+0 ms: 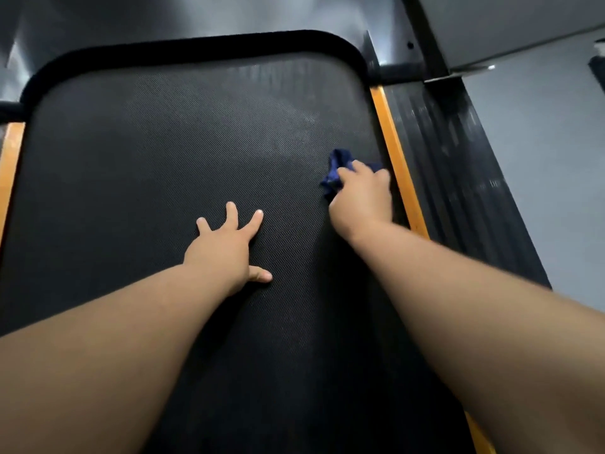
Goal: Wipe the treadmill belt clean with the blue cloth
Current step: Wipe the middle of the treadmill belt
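A: Left hand [226,247]?
B: Flat on the belt [163,158], fingers spread and straight, gripping nothing.
A: Right hand [363,194]?
B: Curled round the cloth [337,168], pressing it down on the belt.
A: And the cloth, where exactly?
B: Bunched under the right fingers, far right of the belt, just beside the orange strip [393,152]. Ribbed side rail [458,158] beyond that strip. Paler streaks across the belt's far end.

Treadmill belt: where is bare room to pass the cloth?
The black textured treadmill belt lies bare from the left orange strip to the flat left hand, and ahead up to the curved black rim. Crowded: the right edge, where the right hand grips the dark blue cloth.
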`<state>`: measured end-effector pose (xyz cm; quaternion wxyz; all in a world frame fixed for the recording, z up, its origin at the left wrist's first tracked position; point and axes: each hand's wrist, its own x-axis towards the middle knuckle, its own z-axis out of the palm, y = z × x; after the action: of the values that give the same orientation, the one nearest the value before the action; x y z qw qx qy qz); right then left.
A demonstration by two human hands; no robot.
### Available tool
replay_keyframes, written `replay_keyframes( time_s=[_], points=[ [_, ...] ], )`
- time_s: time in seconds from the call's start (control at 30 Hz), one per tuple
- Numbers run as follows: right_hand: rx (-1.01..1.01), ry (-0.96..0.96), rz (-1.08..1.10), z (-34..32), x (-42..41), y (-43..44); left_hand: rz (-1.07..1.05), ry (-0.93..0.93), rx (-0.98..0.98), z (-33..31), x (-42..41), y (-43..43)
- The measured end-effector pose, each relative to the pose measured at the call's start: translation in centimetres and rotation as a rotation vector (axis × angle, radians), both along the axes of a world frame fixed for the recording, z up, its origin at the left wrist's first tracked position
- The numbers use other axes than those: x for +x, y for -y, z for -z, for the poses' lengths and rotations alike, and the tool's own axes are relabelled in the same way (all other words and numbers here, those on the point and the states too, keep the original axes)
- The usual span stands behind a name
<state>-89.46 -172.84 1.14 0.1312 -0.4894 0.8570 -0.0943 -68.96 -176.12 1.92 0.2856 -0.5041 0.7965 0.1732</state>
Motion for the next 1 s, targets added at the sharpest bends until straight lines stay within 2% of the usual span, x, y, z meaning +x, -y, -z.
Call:
replay_keyframes(
  time_s=[0.07,0.13,0.17,0.23,0.3,0.37,0.47,0.6,0.73,0.8,1.0],
  points=[
    [-0.052,0.047,-0.078,0.0,2.4,-0.6,-0.006,-0.013,-0.011,-0.1,-0.1,0.1],
    [-0.058,0.072,-0.248,0.0,4.0,-0.9,-0.019,-0.009,-0.004,-0.4,-0.1,-0.1],
    [-0.052,0.041,-0.353,-0.1,4.1,-1.0,-0.024,-0.015,-0.009,-0.2,-0.1,-0.2],
    [-0.046,-0.147,-0.485,-0.2,2.4,-0.9,-0.024,-0.036,-0.029,-0.1,0.0,-0.1],
    [0.022,-0.259,-0.363,-0.7,-1.1,-1.3,-0.02,-0.048,-0.026,-0.2,0.2,-0.1],
    [0.066,-0.223,-0.182,-1.1,-4.0,-2.5,-0.017,-0.043,-0.027,-0.3,0.3,-0.2],
    [0.076,-0.238,-0.238,-0.8,-4.2,-5.2,-0.021,-0.07,-0.056,-0.1,0.5,-0.2],
    [0.08,-0.191,-0.198,-0.9,-1.7,-7.6,-0.031,-0.13,-0.091,0.2,1.3,-0.5],
    [0.094,-0.125,-0.359,-1.2,-0.2,-11.9,-0.027,-0.179,-0.103,-0.1,2.2,-1.9],
    [0.124,-0.151,-0.427,-1.6,-0.7,-13.9,0.009,-0.184,-0.104,-0.1,2.9,-2.9],
    [0.212,-0.193,-0.303,-2.0,-1.0,-14.4,-0.074,-0.125,0.002,-0.6,4.3,-5.0]
  ],
)
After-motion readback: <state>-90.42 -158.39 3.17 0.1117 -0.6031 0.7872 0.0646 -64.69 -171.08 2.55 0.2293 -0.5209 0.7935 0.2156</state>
